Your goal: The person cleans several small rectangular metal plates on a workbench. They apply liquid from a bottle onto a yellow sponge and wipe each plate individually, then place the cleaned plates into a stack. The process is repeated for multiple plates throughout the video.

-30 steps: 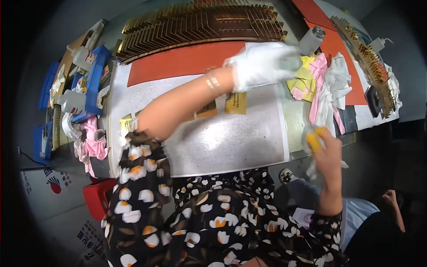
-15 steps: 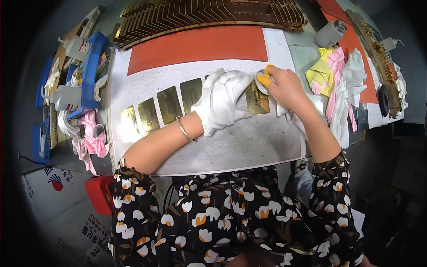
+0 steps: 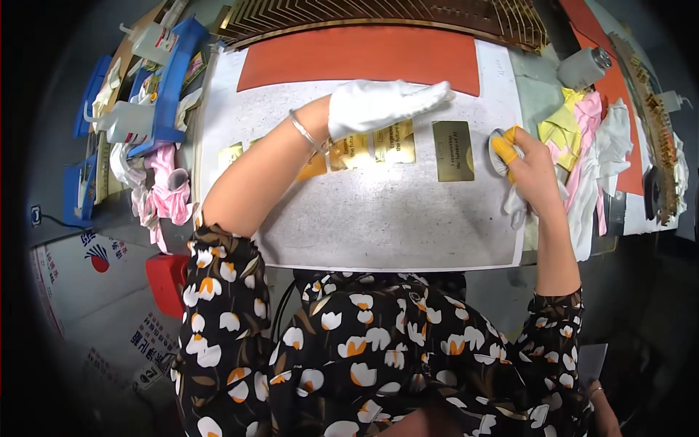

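My left hand (image 3: 386, 108) wears a white glove and is stretched out flat, fingers straight, over a row of small gold metal plates (image 3: 395, 142). It holds nothing, and the hand and forearm hide part of the row. A darker gold plate (image 3: 453, 151) lies apart to the right of the row on the white sheet (image 3: 393, 226). Right of that plate is my right hand (image 3: 537, 171), with yellow covers on its fingertips. Its fingers are closed on a wadded grey-white cloth (image 3: 501, 151) whose tail hangs to the sheet.
An orange-red mat (image 3: 357, 58) lies behind the plates, with a slotted brass-coloured rack (image 3: 393, 16) beyond. At left stand a blue holder (image 3: 169, 87) and squeeze bottles (image 3: 129, 122). Pink and yellow cloths (image 3: 564, 127) and a grey bottle (image 3: 584, 68) lie right. Another hand (image 3: 603, 408) shows lower right.
My left hand has lifted from the plates and straightened out flat. My right hand, with the cloth, has drawn away rightward from the rightmost plate. The whole view has shifted.
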A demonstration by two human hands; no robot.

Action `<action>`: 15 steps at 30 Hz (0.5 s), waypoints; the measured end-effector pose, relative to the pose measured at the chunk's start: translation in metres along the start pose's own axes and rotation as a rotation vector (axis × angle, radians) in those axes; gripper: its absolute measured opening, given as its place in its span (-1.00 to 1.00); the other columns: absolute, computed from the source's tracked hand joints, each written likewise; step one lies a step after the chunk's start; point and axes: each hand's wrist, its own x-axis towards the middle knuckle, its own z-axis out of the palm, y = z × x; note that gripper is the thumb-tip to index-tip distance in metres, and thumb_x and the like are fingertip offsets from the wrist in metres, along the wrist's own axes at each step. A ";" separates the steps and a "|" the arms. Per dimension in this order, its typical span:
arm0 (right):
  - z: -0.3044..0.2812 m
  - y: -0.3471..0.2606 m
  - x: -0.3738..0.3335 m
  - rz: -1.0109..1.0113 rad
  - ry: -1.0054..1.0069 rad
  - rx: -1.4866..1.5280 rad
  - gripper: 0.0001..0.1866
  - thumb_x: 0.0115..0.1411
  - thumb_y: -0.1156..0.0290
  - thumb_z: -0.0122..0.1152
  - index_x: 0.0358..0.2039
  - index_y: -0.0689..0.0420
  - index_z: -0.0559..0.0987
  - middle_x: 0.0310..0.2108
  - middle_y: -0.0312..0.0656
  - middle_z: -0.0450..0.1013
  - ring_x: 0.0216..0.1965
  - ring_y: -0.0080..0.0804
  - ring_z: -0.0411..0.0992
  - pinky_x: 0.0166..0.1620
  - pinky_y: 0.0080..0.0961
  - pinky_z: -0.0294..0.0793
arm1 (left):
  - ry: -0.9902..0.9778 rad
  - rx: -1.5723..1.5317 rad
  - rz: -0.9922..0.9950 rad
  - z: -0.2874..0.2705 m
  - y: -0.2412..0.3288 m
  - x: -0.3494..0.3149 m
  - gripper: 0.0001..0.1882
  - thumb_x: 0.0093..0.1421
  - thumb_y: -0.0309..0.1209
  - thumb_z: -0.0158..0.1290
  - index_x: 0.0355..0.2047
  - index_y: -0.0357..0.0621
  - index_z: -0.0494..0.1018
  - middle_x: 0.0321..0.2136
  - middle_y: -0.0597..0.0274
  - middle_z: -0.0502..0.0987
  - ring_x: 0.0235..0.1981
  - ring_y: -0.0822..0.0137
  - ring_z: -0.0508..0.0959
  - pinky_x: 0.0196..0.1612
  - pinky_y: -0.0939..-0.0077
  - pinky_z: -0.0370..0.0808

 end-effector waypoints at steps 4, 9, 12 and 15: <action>0.000 0.009 -0.007 -0.003 0.013 0.098 -0.75 0.12 0.32 0.15 -0.48 0.28 0.41 -0.66 -0.16 0.30 -0.60 -0.51 0.18 -0.49 -0.51 0.22 | -0.044 -0.018 -0.025 -0.007 -0.010 -0.001 -0.26 0.20 0.20 -0.29 0.07 -0.21 0.31 0.10 0.04 0.31 0.14 0.23 0.30 0.19 0.51 0.19; 0.003 0.011 -0.013 0.028 0.039 0.136 -0.76 0.13 0.34 0.15 -0.50 0.26 0.40 -0.69 -0.33 0.24 -0.64 -0.63 0.13 -0.58 -0.55 0.15 | 0.016 0.009 -0.183 -0.021 -0.015 -0.026 -0.24 0.19 0.22 -0.29 0.06 -0.21 0.32 0.10 0.02 0.31 0.16 0.19 0.28 0.20 0.46 0.18; 0.007 0.012 -0.014 0.075 0.032 0.100 -0.78 0.13 0.36 0.16 -0.51 0.23 0.40 -0.69 -0.35 0.24 -0.67 -0.68 0.12 -0.61 -0.60 0.11 | 0.059 -0.008 -0.198 -0.031 -0.018 -0.050 -0.21 0.18 0.24 -0.30 0.07 -0.24 0.31 0.09 0.03 0.32 0.15 0.19 0.28 0.19 0.46 0.19; 0.008 0.018 -0.012 0.057 0.052 0.101 -0.80 0.14 0.37 0.15 -0.52 0.21 0.41 -0.69 -0.39 0.23 -0.69 -0.72 0.11 -0.64 -0.64 0.08 | 0.104 0.086 -0.235 -0.038 -0.010 -0.069 -0.22 0.18 0.23 -0.29 0.06 -0.25 0.32 0.08 0.04 0.34 0.14 0.20 0.29 0.19 0.47 0.19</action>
